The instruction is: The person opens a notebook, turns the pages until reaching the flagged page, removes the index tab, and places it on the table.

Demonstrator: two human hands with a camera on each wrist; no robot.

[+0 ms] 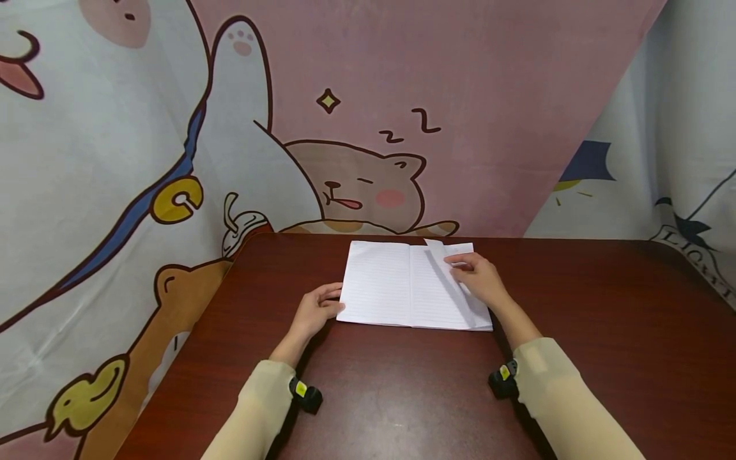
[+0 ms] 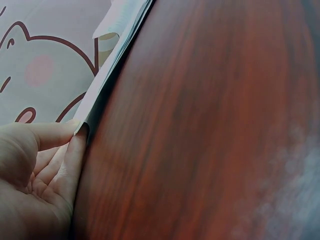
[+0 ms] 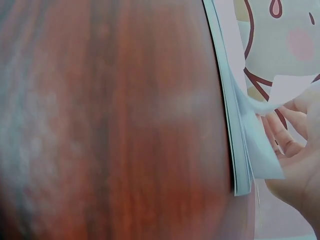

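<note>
An open notebook (image 1: 376, 281) with lined white pages lies on the table, its fold running down the middle. My left hand (image 1: 316, 311) pinches the notebook's left edge near the lower corner; the left wrist view shows the thumb above and a finger (image 2: 75, 155) beneath. On the other side, my right hand (image 1: 478, 278) holds a page (image 1: 445, 271) that stands raised and curved off the right half. That lifted page (image 3: 262, 145) bends up toward the fingers in the right wrist view, with the stack of leaves (image 3: 232, 125) below it.
The dark reddish wooden table (image 1: 397, 396) reaches back to a hanging cloth (image 1: 489, 128) printed with cartoon animals. Black wrist cameras (image 1: 307, 397) sit on both cuffs, close above the tabletop.
</note>
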